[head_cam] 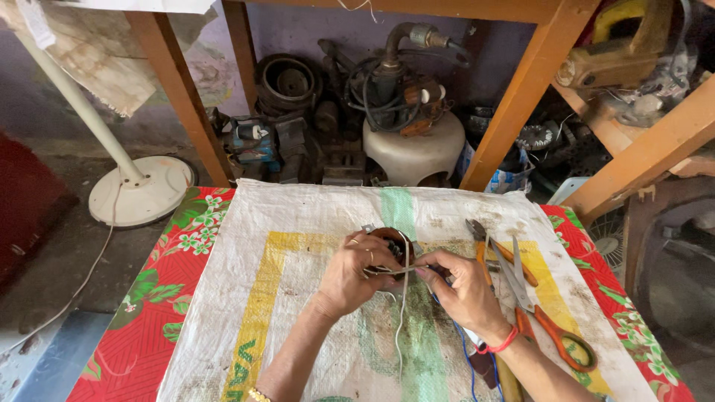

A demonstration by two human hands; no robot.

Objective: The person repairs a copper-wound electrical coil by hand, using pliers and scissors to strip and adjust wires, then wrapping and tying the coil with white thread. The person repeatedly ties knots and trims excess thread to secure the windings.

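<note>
Left hand (350,272) grips brown coil (391,242); right hand (465,286) pinches thin tool (395,270) lying sideways, tip pointing left; scissors (540,313) on desk (283,223).

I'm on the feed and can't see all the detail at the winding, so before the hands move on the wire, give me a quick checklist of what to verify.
1. Left hand steadies the round copper-wound coil: ok, fingers rest on it.
2. Right hand has its grip on the white wire: ok, pinched near the coil.
3. White wire runs free toward the person: ok, it lies loose on the woven sack.
4. Blue wire clear of the white one: cannot tell, it passes under the right wrist.
5. Orange-handled scissors and pliers within reach: ok, just right of the right hand.
6. Wire end seated in the coil: cannot tell, fingers hide it.
</note>
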